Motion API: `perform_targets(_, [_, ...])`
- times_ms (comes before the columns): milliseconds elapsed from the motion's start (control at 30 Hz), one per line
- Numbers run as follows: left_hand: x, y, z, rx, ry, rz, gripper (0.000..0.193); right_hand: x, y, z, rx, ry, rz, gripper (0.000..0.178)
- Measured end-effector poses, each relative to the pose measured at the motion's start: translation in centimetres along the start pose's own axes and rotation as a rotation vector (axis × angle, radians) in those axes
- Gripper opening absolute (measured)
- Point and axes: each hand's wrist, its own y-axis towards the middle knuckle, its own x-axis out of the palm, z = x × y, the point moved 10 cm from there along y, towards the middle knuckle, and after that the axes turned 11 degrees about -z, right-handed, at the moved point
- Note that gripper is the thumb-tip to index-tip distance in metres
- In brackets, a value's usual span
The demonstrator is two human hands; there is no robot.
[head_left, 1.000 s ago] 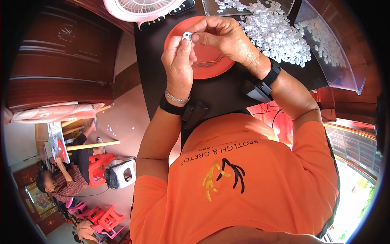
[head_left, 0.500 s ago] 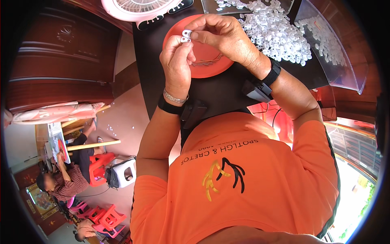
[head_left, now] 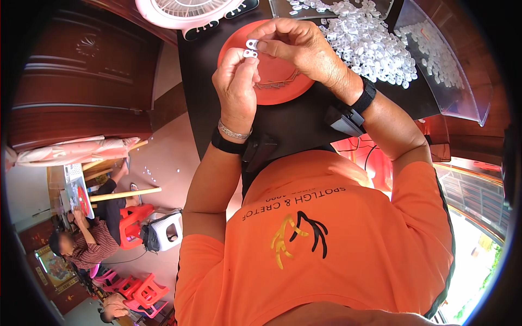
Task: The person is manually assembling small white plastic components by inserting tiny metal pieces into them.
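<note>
Between thumb and fingertips my left hand (head_left: 237, 76) pinches a small white plastic piece with holes (head_left: 250, 54). Just above it, my right hand (head_left: 304, 50) grips a second white ring-shaped plastic piece (head_left: 252, 44) by its edge. The two pieces are very close; whether they touch I cannot tell. Both hands are over a round orange-red plate (head_left: 277, 98), where several thin metal pins (head_left: 277, 83) lie in a row. To the right of my right hand, a large heap of similar white pieces (head_left: 372, 51) is spread on the black table.
A pink fan (head_left: 190, 11) stands at the table's far left. Clear plastic panels (head_left: 473, 92) border the heap on the right. Off to the left, a person in a striped shirt (head_left: 95, 244) sits at another table, near red stools (head_left: 147, 290). White bits lie on the floor.
The two white pieces have moved slightly apart, and the right-hand one shows more of its ring. Both hands otherwise stay almost in place.
</note>
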Motion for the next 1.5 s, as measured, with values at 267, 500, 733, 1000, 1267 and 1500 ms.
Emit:
perform_targets(267, [-0.4,0.0,-0.4,0.008,0.061,-0.003,0.011,1.0,0.2,-0.3,0.055,-0.093,-0.107,0.011])
perform_targets(500, [0.1,0.1,-0.2,0.051,0.161,-0.036,0.013,0.8,0.3,0.7,0.072,-0.098,-0.142,0.01])
perform_targets(733, [0.4,0.3,-3.5,-0.238,-0.32,-0.147,0.032,0.9,0.2,-1.6,-0.171,-0.586,-0.099,0.009])
perform_targets(1000, [2.3,-0.3,-5.2,-0.465,-0.749,-0.294,0.03,1.6,0.2,-2.3,-0.258,-0.561,-0.23,0.012])
perform_targets(1267, [2.1,0.3,-4.6,-0.35,-0.727,-0.29,0.024,0.6,0.5,-1.2,-0.148,-0.325,-0.184,0.014])
perform_targets(1500, [1.2,0.8,-3.1,-0.233,-0.489,-0.208,0.015,0.7,0.5,-1.4,-0.123,-0.367,-0.175,0.013])
